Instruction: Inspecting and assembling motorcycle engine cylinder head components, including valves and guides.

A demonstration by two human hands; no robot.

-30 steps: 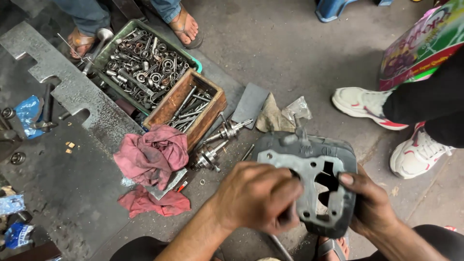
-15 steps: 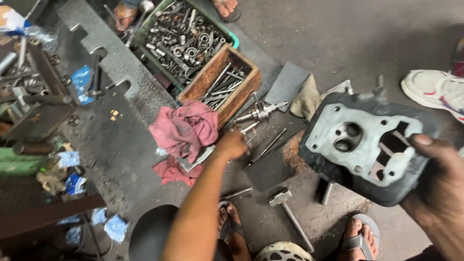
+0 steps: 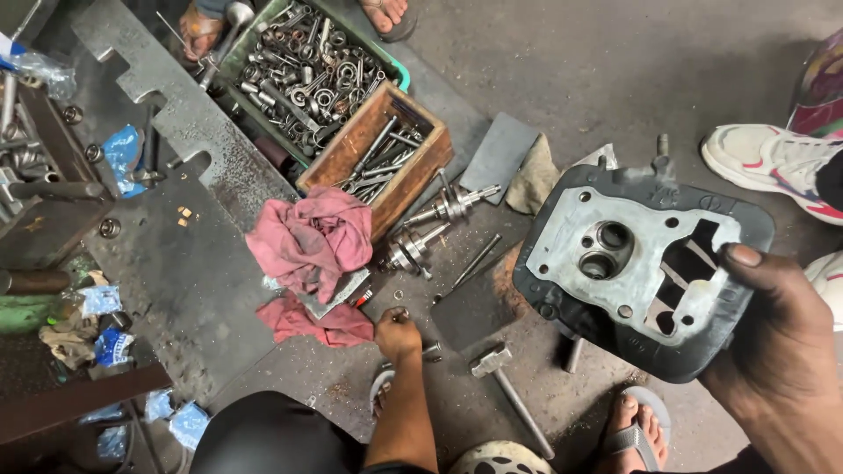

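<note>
Up top sits a green crate (image 3: pixel 397 77) heaped with nuts, rings and bolts, and a wooden box (image 3: pixel 355 138) of long steel rods touches its lower corner. A pink rag (image 3: pixel 309 239) lies bunched against that box, a red rag (image 3: pixel 318 323) just below it. Two camshafts (image 3: pixel 435 224) rest on the concrete beside the box. A notched steel plate (image 3: pixel 167 96) runs along the left. A hammer (image 3: pixel 502 376) lies lower down, and a white sneaker (image 3: pixel 773 162) stands at the right edge.
</note>
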